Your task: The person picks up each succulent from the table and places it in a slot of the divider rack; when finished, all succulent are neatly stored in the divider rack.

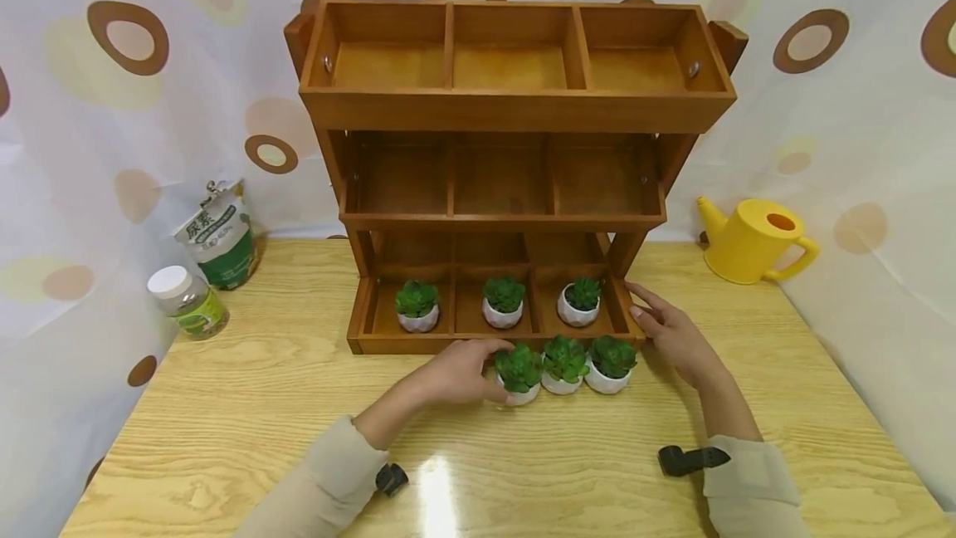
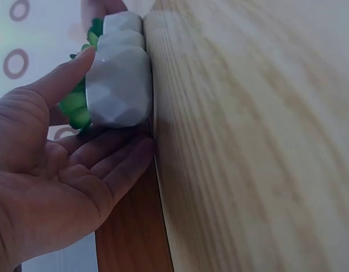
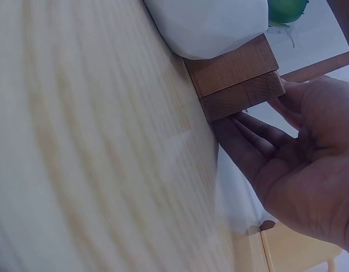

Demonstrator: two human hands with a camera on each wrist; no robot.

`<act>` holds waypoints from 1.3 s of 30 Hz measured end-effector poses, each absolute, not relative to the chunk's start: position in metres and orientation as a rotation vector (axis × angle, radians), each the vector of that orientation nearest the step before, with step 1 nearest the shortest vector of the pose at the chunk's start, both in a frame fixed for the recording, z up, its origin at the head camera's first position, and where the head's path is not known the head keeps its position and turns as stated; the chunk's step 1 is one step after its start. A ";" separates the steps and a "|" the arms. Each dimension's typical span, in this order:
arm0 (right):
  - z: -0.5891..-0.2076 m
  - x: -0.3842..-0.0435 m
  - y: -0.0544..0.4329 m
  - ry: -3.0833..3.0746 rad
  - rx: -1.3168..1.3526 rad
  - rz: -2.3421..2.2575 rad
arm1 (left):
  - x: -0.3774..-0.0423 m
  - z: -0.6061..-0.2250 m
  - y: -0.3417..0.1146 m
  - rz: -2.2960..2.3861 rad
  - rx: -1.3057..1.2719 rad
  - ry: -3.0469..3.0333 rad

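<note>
In the head view my left hand (image 1: 459, 374) curls around the leftmost of three potted succulents (image 1: 519, 394) standing side by side before the shelf. Its thumb lies at the front of the white faceted pot (image 2: 118, 88), fingers at the far side. Beside it stand the middle succulent (image 1: 564, 359) and the right one (image 1: 612, 358). My right hand (image 1: 675, 343) touches the right end of the wooden shelf's bottom tier (image 1: 448, 344), its fingers fairly straight against the outer side (image 3: 242, 97). One potted succulent (image 1: 418, 308) sits in each bottom compartment, with others in the middle (image 1: 504, 303) and right (image 1: 578, 303).
The shelf's upper tier (image 1: 515, 113) and middle tier (image 1: 504, 220) overhang the bottom one. A white-lidded jar (image 1: 197, 314) and a green-and-white bag (image 1: 224, 243) stand at left on the wooden table (image 1: 284, 405). At right is a yellow watering can (image 1: 747, 243).
</note>
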State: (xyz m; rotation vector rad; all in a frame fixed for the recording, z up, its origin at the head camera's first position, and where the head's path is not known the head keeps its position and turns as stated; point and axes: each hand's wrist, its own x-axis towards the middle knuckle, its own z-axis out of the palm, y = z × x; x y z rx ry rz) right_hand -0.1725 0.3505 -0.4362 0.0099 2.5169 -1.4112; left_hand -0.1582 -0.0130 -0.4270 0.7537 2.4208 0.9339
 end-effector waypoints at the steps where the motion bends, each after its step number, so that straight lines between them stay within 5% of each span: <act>1: -0.436 -0.172 0.350 2.520 0.008 -1.408 | -0.158 -0.427 -0.012 0.925 0.751 2.428; 24: -0.438 -0.174 0.347 2.534 -0.016 -1.393 | -0.150 -0.425 -0.016 1.034 0.740 2.440; 39: -0.437 -0.174 0.351 2.532 -0.001 -1.384 | -0.144 -0.378 -0.045 1.281 0.621 2.603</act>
